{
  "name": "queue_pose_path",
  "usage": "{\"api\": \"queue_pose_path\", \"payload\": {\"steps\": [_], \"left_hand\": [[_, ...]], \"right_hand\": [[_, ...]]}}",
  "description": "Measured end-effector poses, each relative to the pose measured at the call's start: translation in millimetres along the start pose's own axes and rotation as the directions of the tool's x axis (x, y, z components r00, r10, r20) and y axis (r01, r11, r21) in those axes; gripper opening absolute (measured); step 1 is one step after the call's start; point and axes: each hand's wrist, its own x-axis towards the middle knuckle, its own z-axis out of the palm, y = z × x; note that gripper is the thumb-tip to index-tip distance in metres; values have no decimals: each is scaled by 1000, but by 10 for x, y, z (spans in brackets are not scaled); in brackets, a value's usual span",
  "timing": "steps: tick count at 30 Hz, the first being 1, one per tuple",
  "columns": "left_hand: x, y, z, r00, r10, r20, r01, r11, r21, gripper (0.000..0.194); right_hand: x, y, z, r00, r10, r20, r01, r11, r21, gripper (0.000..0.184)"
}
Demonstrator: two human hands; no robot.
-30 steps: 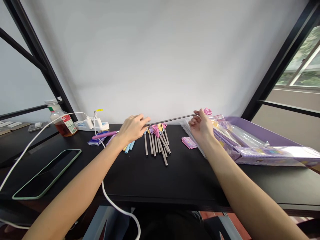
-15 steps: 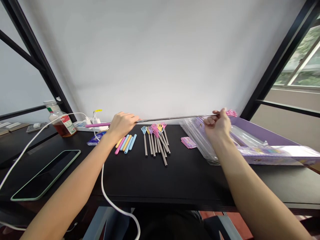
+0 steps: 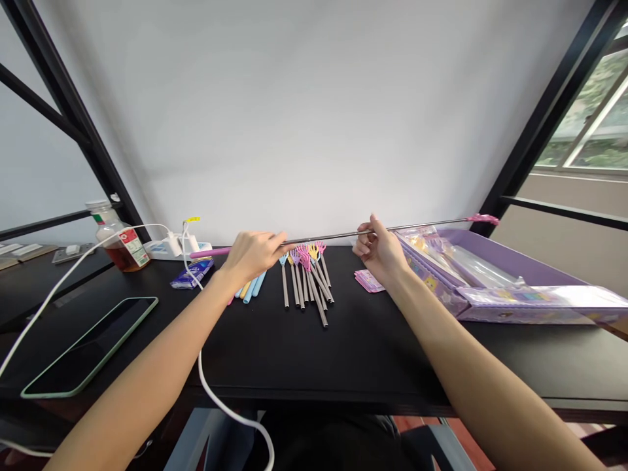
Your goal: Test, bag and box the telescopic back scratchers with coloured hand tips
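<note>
My left hand is closed round a back scratcher where its pink handle meets the thin metal rod. The rod runs nearly level to the right, drawn out long, and ends in a pink claw above the purple box. Partway along it, my right hand grips the rod with bent fingers. Below lies a pile of short back scratchers with blue, yellow, purple and pink claws and bare metal rods. Several coloured handle sleeves lie just left of them, partly behind my left hand.
An open purple box holding clear packaging is at right. Small pink cards lie near my right hand. On the left are a phone, a blue packet, a jar, a power strip and a white cable.
My right hand has moved left along the rod, away from the claw end, so more rod and the pink claw show. My left hand has shifted slightly right and down with the handle.
</note>
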Motion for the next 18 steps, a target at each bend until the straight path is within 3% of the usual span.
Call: {"api": "queue_pose_path", "payload": {"steps": [2, 5, 10, 14, 16, 18], "left_hand": [[25, 101, -46, 999, 27, -22, -27, 999, -19, 51], [24, 107, -70, 998, 34, -47, -35, 999, -17, 52], [-44, -90, -15, 999, -34, 0, 34, 999, -23, 50], [-89, -235, -31, 989, -134, 70, 137, 990, -36, 49], [-100, -258, -46, 987, -137, 81, 140, 990, -30, 51], [-95, -212, -45, 990, -121, 74, 124, 992, -32, 53]], "right_hand": [[-11, 0, 13, 1000, -17, 24, 17, 1000, 3, 45], [59, -101, -130, 987, -122, -108, 125, 992, 21, 50], [202, -280, -431, 923, -225, -311, 246, 969, 31, 52], [246, -337, -526, 875, -277, -396, 306, 952, 9, 48], [239, -325, -507, 878, -263, -399, 291, 957, 11, 46], [194, -261, -421, 914, -205, -351, 222, 975, 8, 44]]}}
